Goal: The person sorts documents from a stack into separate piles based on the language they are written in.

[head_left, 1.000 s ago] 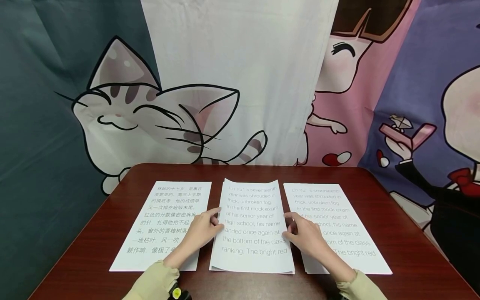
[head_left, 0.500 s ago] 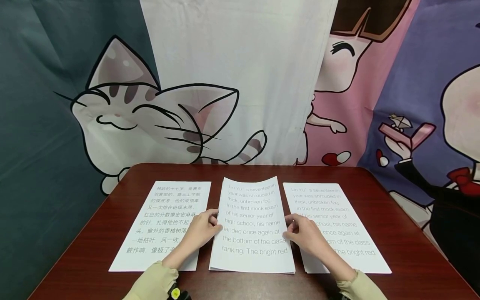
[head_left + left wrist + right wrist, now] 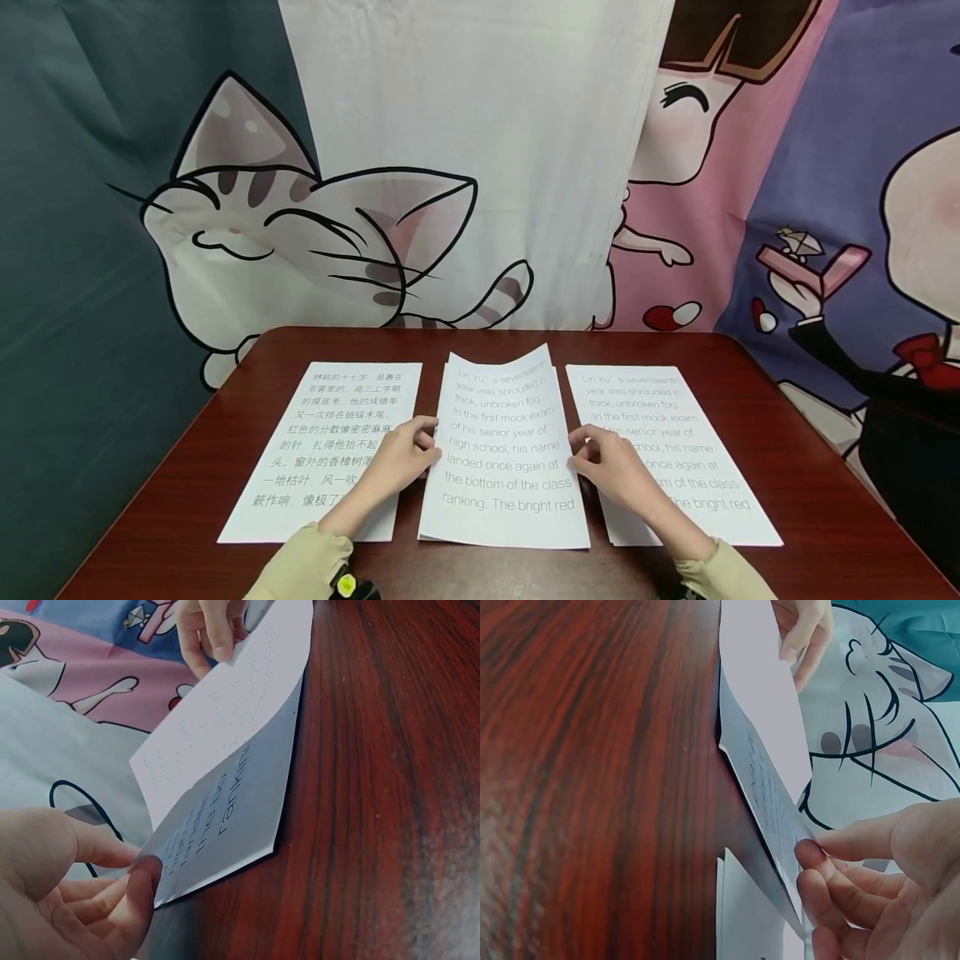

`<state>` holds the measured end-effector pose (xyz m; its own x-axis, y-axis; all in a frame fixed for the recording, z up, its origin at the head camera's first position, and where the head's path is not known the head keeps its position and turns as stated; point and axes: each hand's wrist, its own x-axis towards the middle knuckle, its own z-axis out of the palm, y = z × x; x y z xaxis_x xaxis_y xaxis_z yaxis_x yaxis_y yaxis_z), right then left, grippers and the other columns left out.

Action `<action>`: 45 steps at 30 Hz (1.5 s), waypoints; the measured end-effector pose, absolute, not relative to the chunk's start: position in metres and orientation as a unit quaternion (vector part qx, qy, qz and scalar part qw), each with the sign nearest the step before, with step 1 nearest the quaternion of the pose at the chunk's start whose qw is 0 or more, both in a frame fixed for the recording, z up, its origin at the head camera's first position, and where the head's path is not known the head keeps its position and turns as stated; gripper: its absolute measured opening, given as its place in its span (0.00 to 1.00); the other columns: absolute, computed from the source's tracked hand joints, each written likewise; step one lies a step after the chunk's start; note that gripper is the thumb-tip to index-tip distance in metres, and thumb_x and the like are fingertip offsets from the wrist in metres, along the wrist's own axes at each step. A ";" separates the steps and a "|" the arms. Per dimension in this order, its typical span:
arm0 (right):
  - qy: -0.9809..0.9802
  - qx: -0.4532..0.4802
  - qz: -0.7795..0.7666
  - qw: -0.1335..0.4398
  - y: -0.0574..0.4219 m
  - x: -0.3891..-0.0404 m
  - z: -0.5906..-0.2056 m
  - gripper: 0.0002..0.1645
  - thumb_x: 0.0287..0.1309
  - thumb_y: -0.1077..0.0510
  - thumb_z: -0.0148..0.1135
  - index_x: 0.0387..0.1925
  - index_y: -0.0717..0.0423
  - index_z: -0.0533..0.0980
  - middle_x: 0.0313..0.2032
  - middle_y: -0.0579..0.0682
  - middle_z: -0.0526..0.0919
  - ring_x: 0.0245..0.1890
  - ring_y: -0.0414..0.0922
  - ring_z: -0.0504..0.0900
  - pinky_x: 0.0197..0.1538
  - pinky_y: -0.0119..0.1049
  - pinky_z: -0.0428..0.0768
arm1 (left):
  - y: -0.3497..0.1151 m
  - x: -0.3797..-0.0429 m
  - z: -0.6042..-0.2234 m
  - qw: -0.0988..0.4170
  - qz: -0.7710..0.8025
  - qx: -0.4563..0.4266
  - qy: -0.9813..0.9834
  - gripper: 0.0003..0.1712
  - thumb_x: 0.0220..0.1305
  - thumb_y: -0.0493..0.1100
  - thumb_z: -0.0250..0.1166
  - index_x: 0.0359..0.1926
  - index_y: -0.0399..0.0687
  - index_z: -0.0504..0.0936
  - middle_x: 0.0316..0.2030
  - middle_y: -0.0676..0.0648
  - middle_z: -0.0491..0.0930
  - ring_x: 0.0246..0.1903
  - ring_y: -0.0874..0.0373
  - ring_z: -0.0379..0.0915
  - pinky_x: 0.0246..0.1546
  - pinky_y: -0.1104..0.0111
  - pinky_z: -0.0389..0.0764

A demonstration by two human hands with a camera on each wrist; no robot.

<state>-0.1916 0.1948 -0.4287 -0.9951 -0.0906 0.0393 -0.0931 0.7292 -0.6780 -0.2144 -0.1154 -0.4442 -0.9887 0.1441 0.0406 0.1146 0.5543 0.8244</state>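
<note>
In the middle of the table lies a small stack of printed paper sheets, its top sheet [image 3: 502,450] bowed, with the far edge raised above the sheet under it. My left hand [image 3: 401,458] pinches that top sheet's left edge between thumb and fingers. On the opposite edge my right hand [image 3: 615,467] holds the paper in a similar pinch. The left wrist view has the left fingers [image 3: 142,881] at the lower left, with the curved paper rising away from the table. Close up in the right wrist view, the right fingertips [image 3: 814,862] grip the paper's edge.
A sheet with Chinese text [image 3: 300,467] lies to the left, partly under my left forearm. To the right is another English sheet [image 3: 712,467], partly covered by my right hand. The brown table [image 3: 172,492] ends before a cartoon-printed curtain [image 3: 480,100].
The top sheet's far edge has risen, most at its right corner, and now shows a sheet edge beneath. Both hands stay nearly in place; the left shifts slightly left.
</note>
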 end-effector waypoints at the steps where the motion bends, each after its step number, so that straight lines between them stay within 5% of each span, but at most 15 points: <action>1: -0.929 0.050 0.366 0.002 0.195 -0.192 -0.428 0.14 0.54 0.65 0.65 0.44 0.58 0.79 0.21 0.44 0.80 0.19 0.38 0.72 0.25 0.29 0.68 | -0.116 -0.214 -0.444 0.019 0.472 0.074 0.878 0.27 0.57 0.30 0.64 0.60 0.31 0.75 0.29 0.47 0.82 0.20 0.62 0.76 0.21 0.73 0.79; 19: -0.929 0.050 0.366 0.021 0.219 -0.195 -0.413 0.17 0.58 0.63 0.62 0.51 0.59 0.78 0.25 0.48 0.82 0.24 0.38 0.72 0.30 0.29 0.70 | -0.106 -0.220 -0.432 0.015 0.498 0.081 0.863 0.28 0.58 0.33 0.65 0.61 0.37 0.73 0.34 0.46 0.82 0.21 0.60 0.77 0.23 0.73 0.76; 29: -0.920 0.041 0.390 0.020 0.239 -0.195 -0.401 0.20 0.60 0.64 0.62 0.55 0.62 0.76 0.30 0.52 0.85 0.29 0.44 0.83 0.34 0.31 0.75 | -0.087 -0.227 -0.421 0.019 0.517 0.098 0.850 0.29 0.60 0.35 0.66 0.63 0.40 0.73 0.38 0.43 0.82 0.27 0.60 0.81 0.29 0.70 0.81; 45: -0.939 0.020 0.340 0.057 0.275 -0.192 -0.385 0.21 0.60 0.63 0.60 0.56 0.60 0.76 0.33 0.52 0.84 0.30 0.40 0.75 0.33 0.31 0.70 | -0.043 -0.241 -0.406 0.021 0.522 0.144 0.840 0.30 0.61 0.34 0.65 0.64 0.40 0.72 0.39 0.40 0.86 0.30 0.51 0.85 0.31 0.71 0.82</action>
